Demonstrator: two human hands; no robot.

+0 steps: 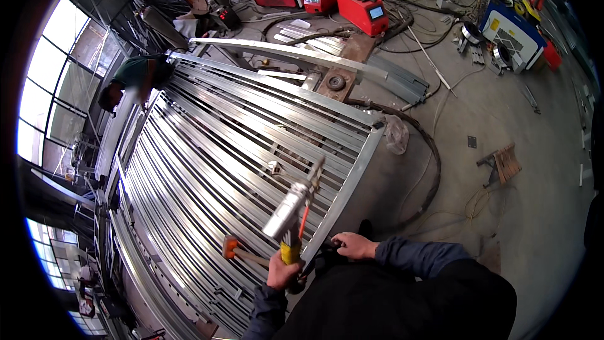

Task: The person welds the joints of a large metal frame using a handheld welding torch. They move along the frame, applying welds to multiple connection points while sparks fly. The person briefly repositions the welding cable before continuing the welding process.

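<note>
The silver cylindrical tool (288,211) with a yellow grip stands tilted over the barred metal frame (234,162), its far end blurred. The left hand (284,271) is raised at the frame's near edge, fingers wrapped around the grip. The right hand (356,246) points leftward beside that edge, fingers curled; whether they hold anything cannot be told. An orange-headed mallet (231,247) lies on the bars, its handle partly hidden.

Windows (38,97) blaze white at left — glare streaks the metal slats (270,104) — the view's edges bow into black
</note>
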